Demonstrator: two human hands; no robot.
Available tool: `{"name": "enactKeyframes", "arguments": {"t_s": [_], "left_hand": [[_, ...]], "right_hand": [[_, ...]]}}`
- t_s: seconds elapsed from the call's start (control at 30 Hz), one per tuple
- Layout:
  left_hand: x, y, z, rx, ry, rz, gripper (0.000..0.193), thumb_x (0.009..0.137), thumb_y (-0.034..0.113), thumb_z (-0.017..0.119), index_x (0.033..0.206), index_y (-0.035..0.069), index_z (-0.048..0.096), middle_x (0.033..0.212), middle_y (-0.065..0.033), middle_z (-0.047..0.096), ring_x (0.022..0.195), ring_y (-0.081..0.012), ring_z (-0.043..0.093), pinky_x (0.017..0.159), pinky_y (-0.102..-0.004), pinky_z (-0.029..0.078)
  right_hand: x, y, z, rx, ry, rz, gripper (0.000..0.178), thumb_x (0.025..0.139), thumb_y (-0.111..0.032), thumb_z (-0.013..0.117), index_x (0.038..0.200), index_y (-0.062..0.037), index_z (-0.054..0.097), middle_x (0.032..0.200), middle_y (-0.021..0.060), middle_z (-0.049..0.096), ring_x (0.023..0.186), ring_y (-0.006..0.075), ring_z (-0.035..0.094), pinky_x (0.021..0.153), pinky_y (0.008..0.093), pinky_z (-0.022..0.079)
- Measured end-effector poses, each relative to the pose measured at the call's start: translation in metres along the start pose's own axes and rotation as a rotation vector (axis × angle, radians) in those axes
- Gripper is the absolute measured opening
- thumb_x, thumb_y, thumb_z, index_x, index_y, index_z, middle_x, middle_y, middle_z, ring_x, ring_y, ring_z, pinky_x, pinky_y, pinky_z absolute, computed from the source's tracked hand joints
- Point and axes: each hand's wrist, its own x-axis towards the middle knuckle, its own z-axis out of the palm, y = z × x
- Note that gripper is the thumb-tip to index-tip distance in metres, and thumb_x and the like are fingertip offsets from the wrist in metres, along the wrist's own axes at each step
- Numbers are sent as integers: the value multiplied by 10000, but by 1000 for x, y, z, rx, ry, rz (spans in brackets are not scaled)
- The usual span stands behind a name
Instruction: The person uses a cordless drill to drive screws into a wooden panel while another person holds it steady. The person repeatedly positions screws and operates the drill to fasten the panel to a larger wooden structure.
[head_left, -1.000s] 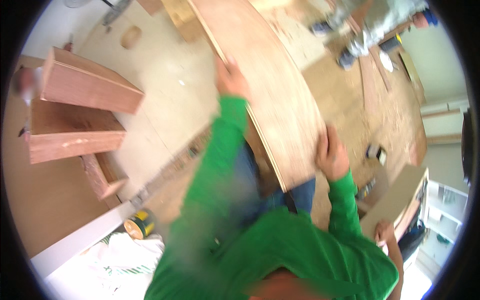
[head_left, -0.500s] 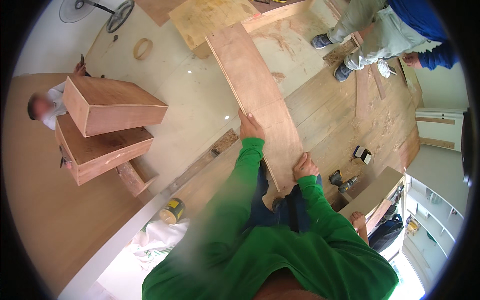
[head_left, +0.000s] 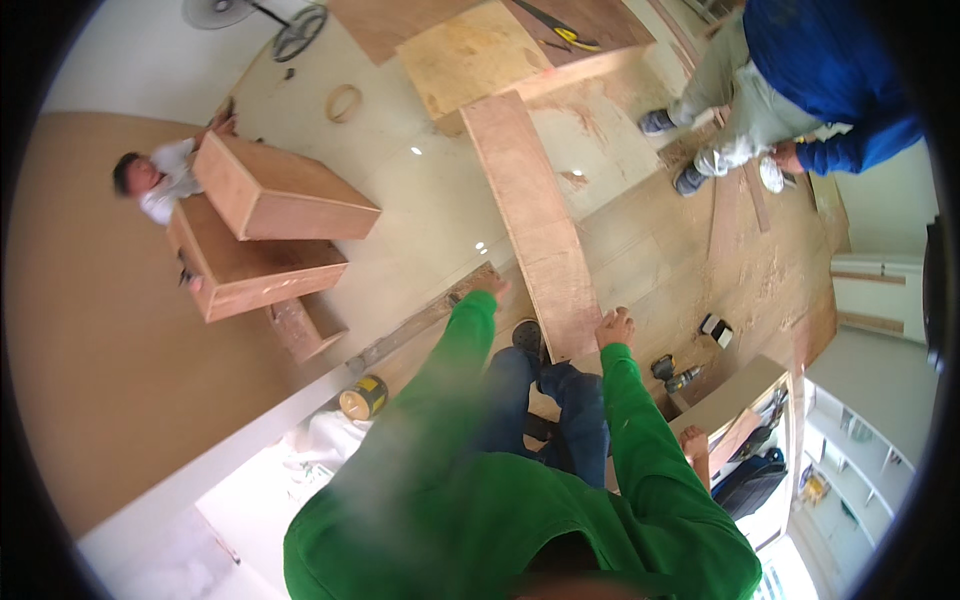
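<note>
A long reddish plywood board (head_left: pixel 535 225) slants across the middle, its near end close to my knees and its far end against a pale wooden box (head_left: pixel 470 60). My right hand (head_left: pixel 615 327) is at its right edge near that end, fingers curled round the edge. My left hand (head_left: pixel 490 283) is a short way off the board's left edge, slightly blurred, with fingers apart and nothing visible in them.
Two plywood boxes (head_left: pixel 310 215) are stacked at left beside a person (head_left: pixel 160 180). Another person in blue (head_left: pixel 820 80) stands at far right. A cordless drill (head_left: pixel 675 374) lies right of my knees. A round container (head_left: pixel 363 398) is at lower left; a handsaw (head_left: pixel 555 25) lies at the back.
My left hand has let go of the board's left edge and moved off it. The board's near end has come down a little, and the whole view has shifted.
</note>
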Motion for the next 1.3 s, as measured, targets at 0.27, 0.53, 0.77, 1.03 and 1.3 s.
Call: {"name": "enactKeyframes", "arguments": {"t_s": [0.27,0.53,0.77,1.03,1.3], "left_hand": [[-284,-162,-77,-382,302,-509,286,1010,254,704,1113,-11,738,979,-157,781,825,-285,782,650,-412,658],[-409,-281,-191,-760,918,-661,232,942,194,713,1058,4,777,892,-145,786,737,-268,774,655,-434,646],[-342,-354,-567,-235,1388,-366,830,828,615,786,1312,-52,686,1184,-271,740,1118,-365,732,1017,-472,564],[-281,-328,-750,-480,1332,-797,1044,607,617,938,1315,-101,669,1366,-278,675,1232,-415,674,1102,-513,521],[-312,-305,-740,-848,1218,-554,797,743,564,885,1289,12,705,1099,-158,738,1034,-331,716,881,-504,591]], "right_hand": [[-1,67,-123,535,-657,245,281,1071,-210,534,1051,47,646,681,175,675,483,244,626,409,393,469],[-82,50,-164,373,-651,739,230,1096,-195,502,1132,-5,627,691,136,579,503,217,489,420,363,378],[-139,-154,-94,336,-659,521,235,1078,-236,596,1164,-24,647,746,151,670,546,236,616,438,376,452],[-187,-454,-103,434,-730,-22,333,1105,-336,621,1108,-9,686,789,130,749,618,179,711,525,306,534],[-167,-540,-102,18,-618,-246,276,1092,-267,653,1142,0,697,895,122,772,708,181,751,614,347,605]]}}
